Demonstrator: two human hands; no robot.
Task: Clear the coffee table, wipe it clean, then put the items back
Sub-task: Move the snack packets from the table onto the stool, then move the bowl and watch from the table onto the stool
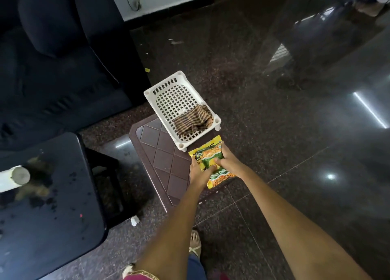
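A yellow and green snack packet [213, 153] lies on the right side of a brown plastic stool [162, 157]. My left hand [199, 173] grips its left edge and my right hand [226, 163] presses on it from the right. Just beyond the packet a white slotted basket [168, 98] stands on the stool's far end, with a striped brown cloth [193, 120] lying in it. At the left is the black coffee table [52, 205], its top marked with dirt and dark crumbs, and a white cylinder [13, 177] lies at its left edge.
A dark sofa [59, 58] fills the upper left. The floor [295, 153] is glossy dark granite with small paper scraps. My sandalled foot [195, 242] shows below my arms. Another person's foot [368, 7] appears at the top right.
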